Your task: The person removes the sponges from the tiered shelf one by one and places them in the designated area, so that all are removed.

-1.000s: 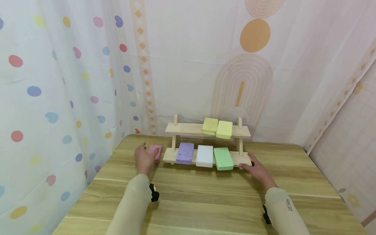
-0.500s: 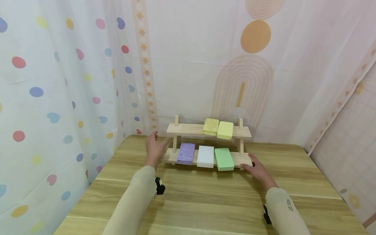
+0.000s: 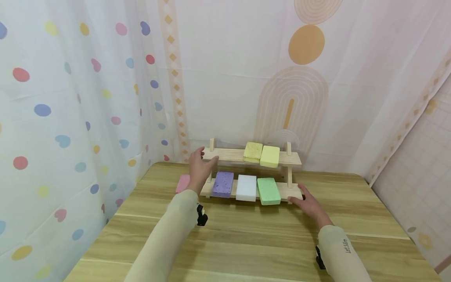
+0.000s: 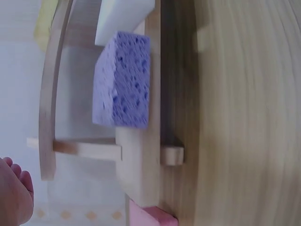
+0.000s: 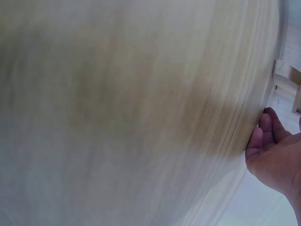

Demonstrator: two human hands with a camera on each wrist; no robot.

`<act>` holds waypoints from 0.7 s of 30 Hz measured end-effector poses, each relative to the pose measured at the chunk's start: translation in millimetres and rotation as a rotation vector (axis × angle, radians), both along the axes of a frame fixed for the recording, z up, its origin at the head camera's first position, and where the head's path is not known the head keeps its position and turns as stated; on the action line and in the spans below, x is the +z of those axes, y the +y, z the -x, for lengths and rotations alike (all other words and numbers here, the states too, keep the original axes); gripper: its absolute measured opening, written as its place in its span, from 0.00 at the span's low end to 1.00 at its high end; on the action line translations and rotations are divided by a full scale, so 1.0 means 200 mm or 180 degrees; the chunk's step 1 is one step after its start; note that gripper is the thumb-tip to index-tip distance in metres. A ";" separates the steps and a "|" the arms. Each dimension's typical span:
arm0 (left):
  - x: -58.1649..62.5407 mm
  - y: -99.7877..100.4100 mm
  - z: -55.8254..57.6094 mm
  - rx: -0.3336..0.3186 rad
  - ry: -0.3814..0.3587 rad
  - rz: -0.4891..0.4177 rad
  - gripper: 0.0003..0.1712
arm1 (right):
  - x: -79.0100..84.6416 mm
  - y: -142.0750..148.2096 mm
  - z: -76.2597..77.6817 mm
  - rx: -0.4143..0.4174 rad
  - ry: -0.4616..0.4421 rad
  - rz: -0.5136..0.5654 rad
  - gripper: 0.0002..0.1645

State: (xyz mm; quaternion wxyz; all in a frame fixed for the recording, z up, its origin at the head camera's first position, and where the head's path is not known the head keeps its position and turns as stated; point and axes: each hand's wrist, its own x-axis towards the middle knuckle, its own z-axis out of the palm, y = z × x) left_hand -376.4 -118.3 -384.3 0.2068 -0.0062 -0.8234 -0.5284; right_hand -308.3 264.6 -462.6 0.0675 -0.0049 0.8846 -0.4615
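Observation:
A two-tier wooden rack [image 3: 225, 154] stands at the back of the table. On its lower shelf lie a purple sponge [image 3: 223, 184], a white sponge [image 3: 246, 188] and a green sponge [image 3: 269, 191]. The upper shelf bears two yellow sponges [image 3: 269, 156] side by side. My left hand [image 3: 199, 168] is at the upper shelf's left end, thumb and fingers spread, holding nothing; the left wrist view shows its fingertips apart from the shelf. My right hand [image 3: 311, 205] grips the lower shelf's right end, thumb in front. A pink sponge [image 3: 183, 183] lies left of the rack, partly hidden by my left hand.
The wood-grain table [image 3: 246, 243] runs out in front of the rack. A dotted curtain [image 3: 88, 141] hangs at the left, and a patterned curtain [image 3: 222, 98] hangs close behind the rack.
My left hand has let go of the pink sponge and moved right and up to the upper shelf's left end. The pink sponge stays on the table. My right hand has not moved.

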 end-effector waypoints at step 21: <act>0.04 0.35 0.02 -0.0186 -0.0040 0.0127 0.43 | 0.00 0.01 -0.01 -0.0018 -0.0036 0.0018 0.54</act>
